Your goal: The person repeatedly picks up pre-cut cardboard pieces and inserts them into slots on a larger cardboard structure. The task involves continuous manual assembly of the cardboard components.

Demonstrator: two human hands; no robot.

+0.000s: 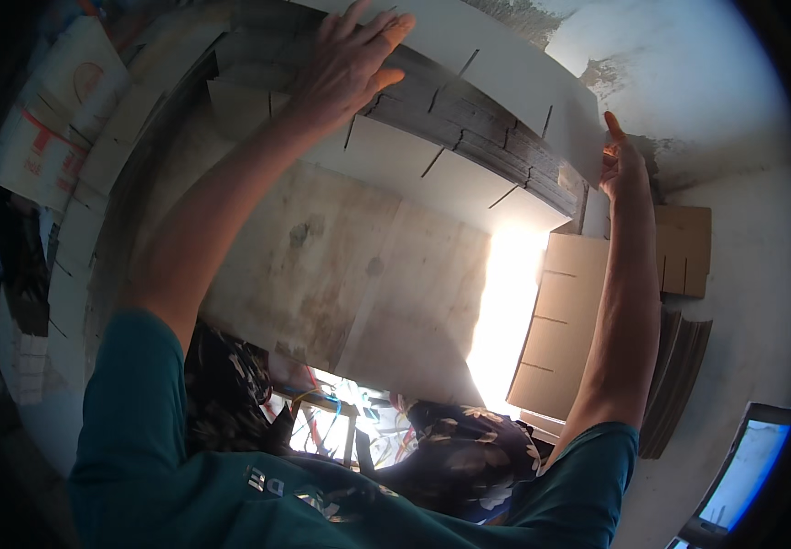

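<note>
My left hand lies flat with fingers spread on the top of a thick stack of slotted cardboard sheets that curves across the top of the view. My right hand grips the right end of the same stack, fingers pointing up along its edge. The top white sheet shows narrow cut slots. Both forearms reach up from teal sleeves at the bottom.
A worn board tabletop lies below the stack. Brown slotted cardboard pieces pile at the right on a pale floor. More cardboard stacks stand at the left. A dark-framed panel sits bottom right. Patterned fabric covers my legs.
</note>
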